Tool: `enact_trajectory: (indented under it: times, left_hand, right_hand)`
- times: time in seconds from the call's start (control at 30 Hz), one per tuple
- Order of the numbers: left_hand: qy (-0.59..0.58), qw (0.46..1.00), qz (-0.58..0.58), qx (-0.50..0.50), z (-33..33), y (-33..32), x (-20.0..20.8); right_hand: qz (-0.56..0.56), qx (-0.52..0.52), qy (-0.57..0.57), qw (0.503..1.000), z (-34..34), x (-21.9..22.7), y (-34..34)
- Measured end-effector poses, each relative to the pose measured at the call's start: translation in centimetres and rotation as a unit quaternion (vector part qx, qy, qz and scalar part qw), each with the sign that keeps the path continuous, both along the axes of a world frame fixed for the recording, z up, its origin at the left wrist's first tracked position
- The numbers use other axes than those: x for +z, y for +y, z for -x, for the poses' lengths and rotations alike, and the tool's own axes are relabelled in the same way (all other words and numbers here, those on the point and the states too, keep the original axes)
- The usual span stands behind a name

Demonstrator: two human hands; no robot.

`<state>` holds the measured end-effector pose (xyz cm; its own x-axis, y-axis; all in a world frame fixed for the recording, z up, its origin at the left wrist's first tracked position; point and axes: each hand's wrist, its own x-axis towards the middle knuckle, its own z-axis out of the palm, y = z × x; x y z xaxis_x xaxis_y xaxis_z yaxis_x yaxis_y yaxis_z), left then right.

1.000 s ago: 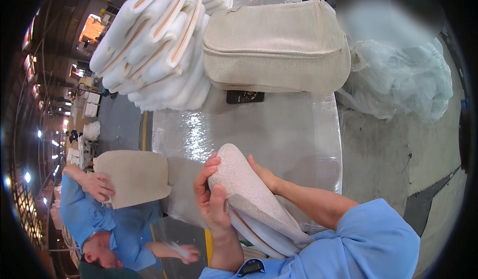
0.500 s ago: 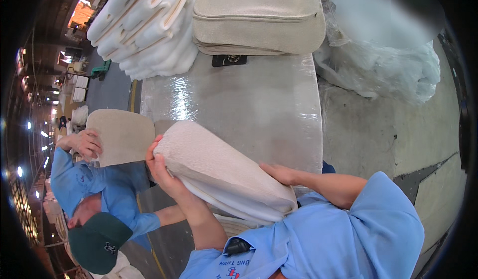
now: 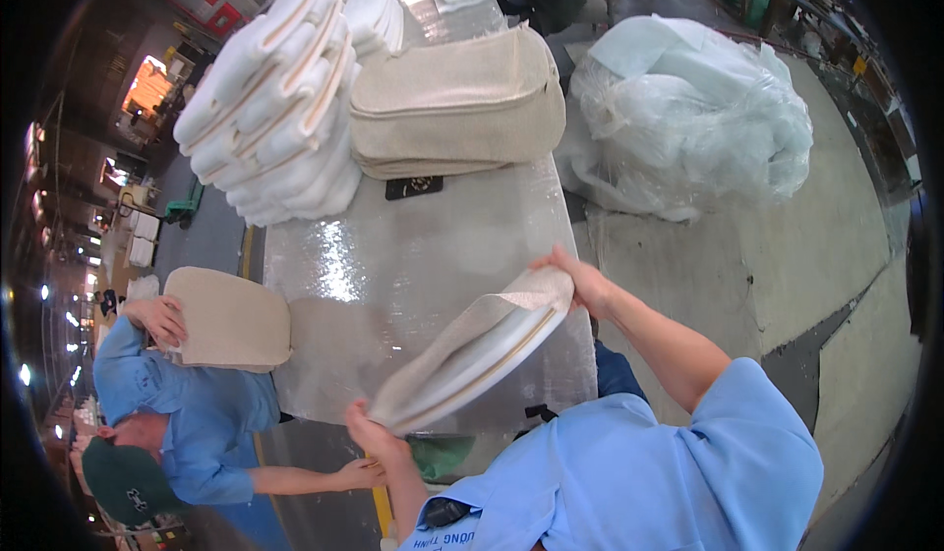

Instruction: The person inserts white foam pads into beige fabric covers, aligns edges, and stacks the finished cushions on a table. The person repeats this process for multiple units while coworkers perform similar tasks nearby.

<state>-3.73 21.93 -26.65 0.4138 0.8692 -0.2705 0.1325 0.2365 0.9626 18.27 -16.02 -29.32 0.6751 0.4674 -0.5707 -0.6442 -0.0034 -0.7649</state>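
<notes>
A beige fabric cushion cover (image 3: 447,335) with white padding (image 3: 492,359) showing at its open side is held up slantwise before me, over the near part of the table. My left hand (image 3: 377,436) grips its lower left end. At the upper right end, my right hand (image 3: 580,281) is closed round the corner, fingertips partly behind the fabric. Farther off stands a stack of beige cushion covers (image 3: 457,109), touching neither hand. A small black card (image 3: 414,187) lies in front of that stack.
White folded pads (image 3: 275,109) are piled at the far left of the plastic-covered table (image 3: 433,246). A co-worker at left holds a beige cushion (image 3: 231,320). Clear plastic bags with white stuffing (image 3: 698,118) sit to the right. Another person stands at the far end.
The cushion cover has turned in my hands, so its right end is now raised away from me and its padded open side shows. My left hand has come nearer; my right has moved away.
</notes>
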Motion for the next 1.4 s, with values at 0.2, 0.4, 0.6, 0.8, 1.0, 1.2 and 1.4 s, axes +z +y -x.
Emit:
enact_trajectory:
  times: [0.2, 0.4, 0.6, 0.8, 1.0, 1.2, 1.4]
  left_hand:
    - [0.053, 0.991, 0.032, -0.121, 5.4, -6.7, -3.0]
    - [0.153, 0.882, -0.107, -0.432, 8.6, -12.1, -0.2]
    - [0.122, 0.807, -0.009, -0.578, 4.0, -13.5, -0.8]
    - [-0.017, 0.871, 0.134, -0.473, -4.7, -16.0, 0.7]
    - [-0.164, 0.929, 0.047, -0.329, -20.9, -16.8, 0.0]
    - [0.005, 0.965, -0.154, -0.214, -27.3, -14.5, -0.9]
    - [-0.066, 0.966, -0.214, -0.126, -26.8, -17.5, -0.4]
  right_hand:
    - [0.122, 0.034, -0.057, 0.99, -11.3, 1.6, 2.6]
    - [0.259, 0.025, -0.111, 0.959, -15.5, 2.5, 6.1]
    - [0.092, -0.047, -0.249, 0.963, -13.5, 1.8, 6.3]
    - [-0.037, -0.001, -0.304, 0.952, -9.0, 3.3, 8.9]
    - [0.129, -0.024, -0.366, 0.921, -12.0, 2.5, 9.7]
    - [0.1, -0.088, -0.404, 0.905, -11.4, 1.1, 14.1]
    - [0.082, -0.171, -0.496, 0.848, -10.9, -1.1, 13.8]
